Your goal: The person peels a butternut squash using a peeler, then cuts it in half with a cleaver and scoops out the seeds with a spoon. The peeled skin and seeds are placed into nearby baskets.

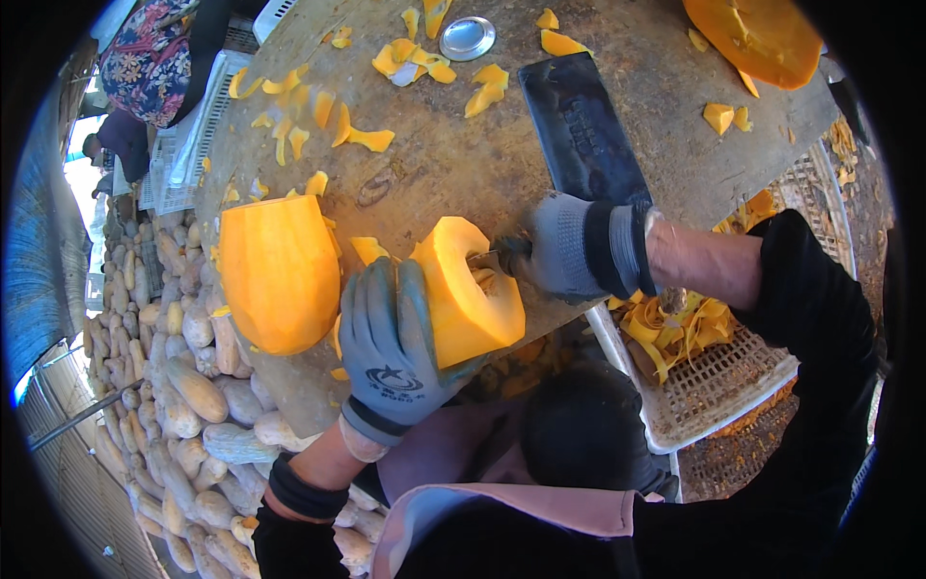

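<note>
My left hand point(394, 340), in a grey coated glove, steadies a peeled, hollow-ended pumpkin piece point(459, 311) near the table's front edge. My right hand point(561, 246), gloved too, is shut on a small tool whose metal end reaches into the piece's seed cavity; the fist hides most of the tool, so its kind is unclear. A larger peeled pumpkin piece point(278, 275) stands left of my left hand. Beyond my right hand a broad dark cleaver blade point(586, 130) lies flat on the table.
Orange scraps and a round metal lid point(467, 38) lie on the worn table point(448, 152). A large pumpkin piece point(759, 36) is at the far right. Peelings fill part of a white plastic crate point(723, 376) below. Many unpeeled pumpkins point(195, 391) cover the floor at left; people are at upper left.
</note>
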Demonstrator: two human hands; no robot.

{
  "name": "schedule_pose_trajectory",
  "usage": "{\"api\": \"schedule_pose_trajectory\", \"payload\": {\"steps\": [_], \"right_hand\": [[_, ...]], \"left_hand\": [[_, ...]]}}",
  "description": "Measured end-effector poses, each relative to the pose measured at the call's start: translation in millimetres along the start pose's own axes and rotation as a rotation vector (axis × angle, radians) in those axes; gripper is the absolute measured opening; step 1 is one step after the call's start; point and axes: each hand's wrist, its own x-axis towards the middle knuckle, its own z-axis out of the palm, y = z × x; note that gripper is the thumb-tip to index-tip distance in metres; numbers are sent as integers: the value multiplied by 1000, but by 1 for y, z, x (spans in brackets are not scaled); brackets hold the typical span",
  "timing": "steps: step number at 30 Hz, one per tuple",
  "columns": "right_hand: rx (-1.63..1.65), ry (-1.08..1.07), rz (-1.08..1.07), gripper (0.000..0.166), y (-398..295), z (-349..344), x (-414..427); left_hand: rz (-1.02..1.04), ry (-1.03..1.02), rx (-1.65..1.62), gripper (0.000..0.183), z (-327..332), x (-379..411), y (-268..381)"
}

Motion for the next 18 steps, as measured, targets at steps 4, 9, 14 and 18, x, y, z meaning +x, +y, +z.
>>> {"api": "schedule_pose_trajectory", "payload": {"steps": [4,9,14,18], "right_hand": [[226,-201,-104,30,11,-11,11],[637,-391,-137,28,28,3,13],[1450,-726,221,23,33,32,11],[1848,-595,175,28,29,62,-11]], "left_hand": [[-13,-2,39,92,2,-11,2],[81,75,72,78,6,-12,8],[48,80,107,74,6,-17,6],[-17,72,42,81,5,-7,5]]}}
